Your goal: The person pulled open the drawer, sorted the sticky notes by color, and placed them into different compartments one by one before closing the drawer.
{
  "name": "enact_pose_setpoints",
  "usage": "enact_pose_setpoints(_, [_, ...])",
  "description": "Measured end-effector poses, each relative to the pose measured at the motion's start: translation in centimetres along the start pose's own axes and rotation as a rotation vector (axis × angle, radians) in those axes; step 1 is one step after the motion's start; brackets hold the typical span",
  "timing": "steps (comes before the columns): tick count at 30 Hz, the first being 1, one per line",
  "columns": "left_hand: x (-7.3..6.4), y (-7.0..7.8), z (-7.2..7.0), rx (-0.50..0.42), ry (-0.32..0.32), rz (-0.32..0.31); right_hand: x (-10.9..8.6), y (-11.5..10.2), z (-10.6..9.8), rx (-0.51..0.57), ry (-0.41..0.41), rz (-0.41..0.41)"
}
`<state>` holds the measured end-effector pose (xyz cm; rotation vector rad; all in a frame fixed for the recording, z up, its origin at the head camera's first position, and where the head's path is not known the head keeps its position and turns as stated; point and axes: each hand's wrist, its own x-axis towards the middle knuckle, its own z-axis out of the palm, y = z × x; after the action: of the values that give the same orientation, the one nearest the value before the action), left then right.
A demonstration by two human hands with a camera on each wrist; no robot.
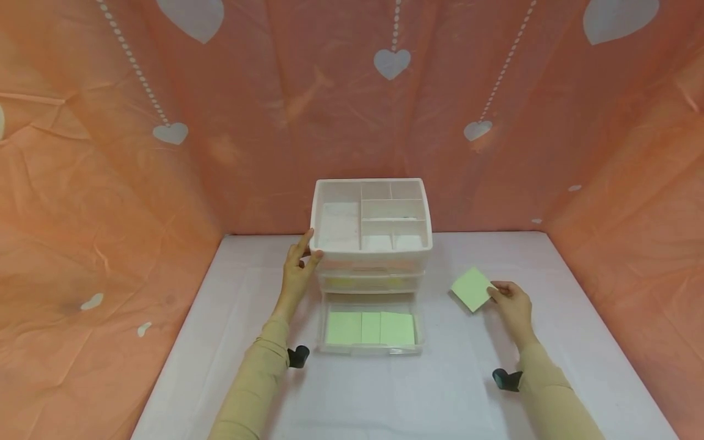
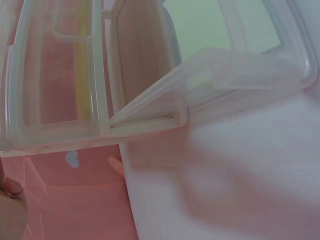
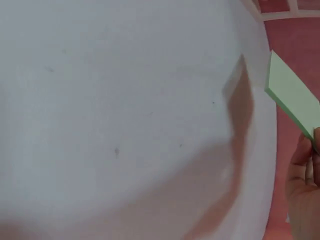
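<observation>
A white plastic drawer organizer (image 1: 371, 261) stands at the middle of the table, its bottom drawer (image 1: 371, 350) pulled out. Inside that drawer lie several light green sticky note pads (image 1: 343, 328). My left hand (image 1: 297, 275) grips the organizer's upper left front corner, thumb at the front and fingers along the side. In the left wrist view, only part of this hand (image 2: 12, 210) shows at the edge. To the right of the organizer, my right hand (image 1: 513, 305) pinches a light green sticky note pad (image 1: 472, 289) by one corner, above the table. The pad's thickness shows in the right wrist view.
The organizer's top tray (image 1: 338, 226) is divided into several compartments. Something yellow (image 1: 342, 282) shows through a closed drawer above the open one. A white cloth (image 1: 451, 391) covers the table. An orange curtain with hearts (image 1: 330, 122) encloses the back and sides.
</observation>
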<state>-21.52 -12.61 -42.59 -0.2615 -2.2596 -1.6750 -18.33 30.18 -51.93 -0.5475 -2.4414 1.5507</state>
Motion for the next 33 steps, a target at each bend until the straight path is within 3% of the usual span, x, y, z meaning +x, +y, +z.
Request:
enact_pose_setpoints(5, [0.0,0.0,0.0,-0.003,0.016,0.009,-1.1,-1.1,-0.4,0.109,-0.047,-0.059])
enact_pose_setpoints(13, [0.9,-3.5,0.4,-0.012,0.012,-0.034,-2.7,-3.4,0.7,0.303,-0.074,-0.136])
enact_pose_setpoints(20, [0.8,-3.8,0.4,-0.04,0.006,-0.027,-4.2,-5.9,3.0,0.234,-0.199,-0.229])
enact_pose_setpoints(33, [0.8,-3.2,0.6,-0.041,0.013,-0.032,-7.1,-8.4,10.2,0.13,-0.469,-0.399])
